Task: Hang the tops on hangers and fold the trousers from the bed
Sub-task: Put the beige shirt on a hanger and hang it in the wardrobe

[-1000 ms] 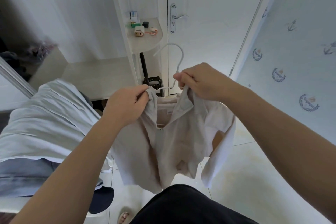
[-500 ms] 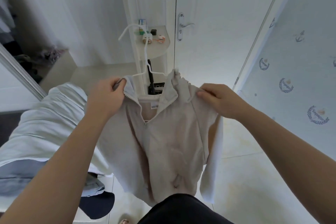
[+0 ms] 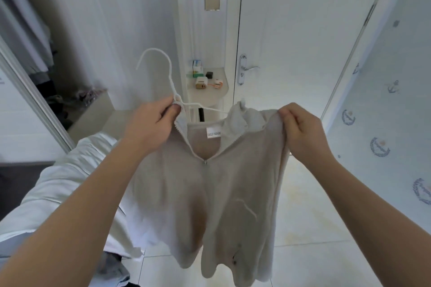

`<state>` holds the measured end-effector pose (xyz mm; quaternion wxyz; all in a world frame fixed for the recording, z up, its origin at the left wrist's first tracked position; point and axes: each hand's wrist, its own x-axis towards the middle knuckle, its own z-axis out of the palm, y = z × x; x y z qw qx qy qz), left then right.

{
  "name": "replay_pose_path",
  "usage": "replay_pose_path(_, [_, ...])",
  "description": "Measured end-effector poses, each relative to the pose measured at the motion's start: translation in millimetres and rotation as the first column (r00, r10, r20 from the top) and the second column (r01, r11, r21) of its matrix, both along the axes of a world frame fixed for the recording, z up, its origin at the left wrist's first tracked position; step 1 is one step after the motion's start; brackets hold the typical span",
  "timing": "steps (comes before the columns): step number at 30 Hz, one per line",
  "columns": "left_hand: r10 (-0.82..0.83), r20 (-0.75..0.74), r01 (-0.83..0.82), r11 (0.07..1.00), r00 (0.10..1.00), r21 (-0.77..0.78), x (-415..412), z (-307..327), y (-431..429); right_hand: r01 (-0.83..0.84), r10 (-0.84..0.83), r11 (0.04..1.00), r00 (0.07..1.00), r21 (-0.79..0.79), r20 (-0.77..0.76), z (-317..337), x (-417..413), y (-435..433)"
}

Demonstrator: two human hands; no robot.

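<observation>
1. Pale blue-white heap of cloth (image 3: 70,170), near left, low. Which garments it holds cannot be told. It is not part of this step.

2. Beige soft zip-neck top with stand collar (image 3: 233,189), centre, held up in the air and hanging slack above the tiled floor. The front faces the person and the neck is open.

3. Left hand (image 3: 154,123), left of the neck opening. Thumb and forefinger pinch the hanger's neck, and the other fingers curl at the top's left collar edge.

4. Right hand (image 3: 303,130), at the top's right shoulder. The fingers are closed on a bunch of the fabric and lift it.

5. Thin white wire hanger (image 3: 176,98). The hook stands up to the far left. 1 arm runs right into the collar opening, and the other arm is hidden.

6. White neck label (image 3: 213,134), inside the back of the collar.

7. Small zip pull (image 3: 205,162), at the base of the open neck.

Handling note, as judgement: the hanger looks off-centre to the left. The step goes best with the hanger held level by its neck. The right shoulder is drawn over the end of the arm. The left shoulder is then seated and the collar centred under the hook. Stretching the neck opening may let the top slip off.
</observation>
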<state>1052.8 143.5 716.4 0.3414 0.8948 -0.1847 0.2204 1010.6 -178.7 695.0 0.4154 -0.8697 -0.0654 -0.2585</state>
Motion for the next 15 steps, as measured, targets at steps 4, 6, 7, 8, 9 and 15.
replay_pose_path(4, [-0.056,-0.028,0.053,0.994,0.998,-0.097,8.8,20.8,-5.6,-0.143,0.127,0.989,0.957,-0.043,-0.261,19.4,16.0,13.2])
replay_pose_path(6, [-0.072,-0.026,0.067,0.988,0.997,-0.141,13.2,26.6,-5.3,-0.261,0.261,0.965,0.934,0.030,-0.245,22.3,13.0,16.7])
replay_pose_path(7, [-0.076,-0.032,0.070,0.985,0.997,-0.160,15.9,28.7,-4.4,-0.308,0.301,0.951,0.925,0.007,-0.232,22.3,11.7,17.3])
replay_pose_path(8, [-0.077,-0.033,0.071,0.984,0.996,-0.166,18.8,30.4,-3.7,-0.336,0.319,0.941,0.919,-0.037,-0.231,21.6,11.4,18.2])
replay_pose_path(9, [-0.075,-0.032,0.069,0.985,0.997,-0.157,21.3,32.2,-3.7,-0.344,0.319,0.936,0.920,-0.076,-0.229,20.8,12.7,19.8])
replay_pose_path(15, [-0.087,-0.032,0.085,0.995,0.996,-0.056,34.4,46.5,-13.0,-0.357,0.329,0.918,0.929,-0.176,-0.168,34.9,33.8,46.7])
